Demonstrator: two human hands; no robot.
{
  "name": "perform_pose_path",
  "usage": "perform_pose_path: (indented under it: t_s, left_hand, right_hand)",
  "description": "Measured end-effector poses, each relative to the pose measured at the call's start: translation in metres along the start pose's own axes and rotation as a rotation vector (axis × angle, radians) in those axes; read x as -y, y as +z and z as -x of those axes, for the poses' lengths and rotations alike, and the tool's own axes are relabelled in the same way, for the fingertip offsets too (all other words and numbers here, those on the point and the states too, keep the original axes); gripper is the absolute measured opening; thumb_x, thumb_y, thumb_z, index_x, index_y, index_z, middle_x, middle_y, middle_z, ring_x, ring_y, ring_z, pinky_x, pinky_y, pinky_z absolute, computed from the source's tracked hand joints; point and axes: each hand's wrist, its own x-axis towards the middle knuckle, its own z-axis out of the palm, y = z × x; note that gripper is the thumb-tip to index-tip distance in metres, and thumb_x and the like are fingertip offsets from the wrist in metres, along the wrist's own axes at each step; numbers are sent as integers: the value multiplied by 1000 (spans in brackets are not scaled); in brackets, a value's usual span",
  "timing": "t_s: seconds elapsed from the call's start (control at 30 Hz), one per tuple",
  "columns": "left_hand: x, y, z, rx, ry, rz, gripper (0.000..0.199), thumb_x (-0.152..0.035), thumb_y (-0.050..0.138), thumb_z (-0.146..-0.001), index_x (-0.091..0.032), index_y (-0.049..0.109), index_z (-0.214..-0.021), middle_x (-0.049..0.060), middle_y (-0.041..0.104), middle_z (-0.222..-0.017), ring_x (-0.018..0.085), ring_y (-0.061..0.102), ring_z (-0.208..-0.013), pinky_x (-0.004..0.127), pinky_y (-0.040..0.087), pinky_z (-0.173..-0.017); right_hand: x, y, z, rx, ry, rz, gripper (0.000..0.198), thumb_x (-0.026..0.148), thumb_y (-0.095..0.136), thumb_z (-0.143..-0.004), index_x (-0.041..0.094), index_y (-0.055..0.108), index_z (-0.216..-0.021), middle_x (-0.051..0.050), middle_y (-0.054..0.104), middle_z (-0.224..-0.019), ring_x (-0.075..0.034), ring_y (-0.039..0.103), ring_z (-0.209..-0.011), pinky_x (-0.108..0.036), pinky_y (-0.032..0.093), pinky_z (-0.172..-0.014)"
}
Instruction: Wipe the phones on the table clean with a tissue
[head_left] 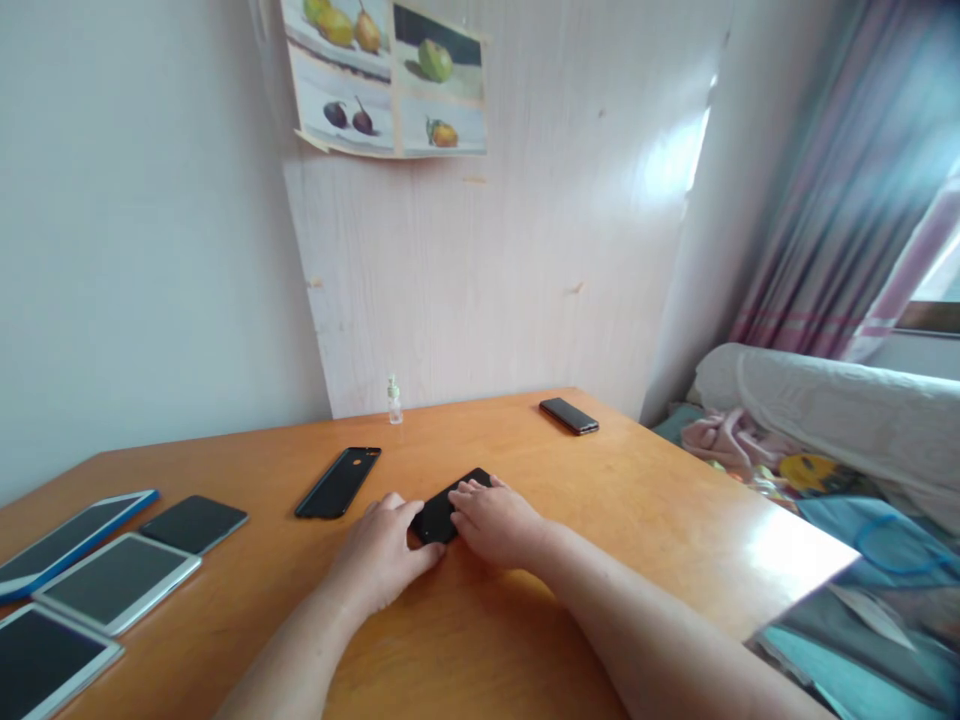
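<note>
A black smartphone point(436, 515) lies flat and slanted on the wooden table, between my two hands. Its near left end sits between the thumb and fingers of my left hand point(386, 550), which is closed on it. My right hand point(495, 520) rests over the phone's right side, palm down, with its fingers stretched across the dark surface. That hand covers part of the phone. Left of my left hand lies an empty black phone case point(341, 483) with a round hole near its far end.
On the left of the table point(255, 640) are a blue-edged tablet point(82, 535), a dark tablet point(195, 523) and two white-framed tablets point(116, 580) point(52, 660). A small clear pump bottle point(395, 403) stands at the back. Another phone point(570, 415) lies far right.
</note>
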Motion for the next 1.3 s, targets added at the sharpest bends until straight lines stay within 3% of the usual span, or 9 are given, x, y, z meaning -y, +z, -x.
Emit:
perform_pose_path:
  t_s: [0.07,0.27,0.47,0.67,0.8,0.87,1.0,1.07,1.3]
  left_hand:
    - [-1,-1,0,3,10,11,38,-49,66,-76,-25,68,-106,5,61,-95,24,60,-95,29,41,-78]
    - [-2,-4,0,-19,19,9,40,-48,67,-76,-26,69,-110,5,64,-95,22,62,-92,28,40,-78]
    - [-5,-8,0,-25,43,-29,28,-41,65,-78,-27,71,-101,4,65,-89,22,62,-89,28,39,-74]
    - [-10,-14,2,2,-7,30,29,-45,59,-84,-25,70,-102,4,68,-88,19,62,-82,27,39,-70]
    - [-10,-16,2,-24,-20,57,32,-47,50,-91,-25,69,-104,4,71,-90,19,64,-82,27,39,-70]
    - [-11,-17,3,-36,-18,54,33,-46,44,-95,-26,69,-102,5,72,-91,19,65,-84,26,39,-71]
    - [-14,-21,3,-34,-46,41,38,-45,35,-100,-27,68,-104,6,74,-92,20,67,-84,26,40,-70]
    - [-15,-22,3,-37,-44,48,38,-44,34,-100,-28,67,-109,6,74,-94,21,68,-89,26,41,-72]
    - [-15,-21,4,-54,-14,99,43,-46,31,-100,-27,68,-107,6,74,-96,23,67,-98,29,43,-81]
  right_hand:
    - [-1,-2,0,-4,-44,27,35,31,36,-100,21,62,-122,-11,62,-131,-25,55,-124,-48,32,-111]
    - [-22,-7,-3,-5,175,115,32,22,39,-97,12,67,-108,-20,70,-111,-31,66,-105,-56,40,-101]
    - [8,-7,5,-9,-129,9,27,33,48,-95,25,69,-110,-6,70,-117,-22,66,-106,-33,47,-92]
    - [-27,-14,-5,-90,255,-43,28,27,46,-95,23,74,-95,-8,75,-97,-24,70,-90,-30,49,-74]
    - [-38,-16,-5,-193,297,-57,30,24,43,-97,23,72,-98,-9,75,-97,-23,69,-93,-30,49,-76]
    - [-26,-13,-3,-242,224,-84,29,24,43,-97,25,71,-100,-5,74,-100,-20,69,-97,-27,48,-80]
    - [0,1,0,-397,-162,-239,30,19,45,-96,28,68,-114,-1,70,-119,-15,63,-115,-25,45,-98]
    - [-1,7,-3,-441,-252,-289,33,18,45,-96,28,66,-120,0,67,-126,-15,58,-122,-26,41,-106]
    - [-43,4,-12,-459,184,-265,34,17,43,-97,24,68,-119,-4,65,-131,-19,57,-126,-32,44,-106]
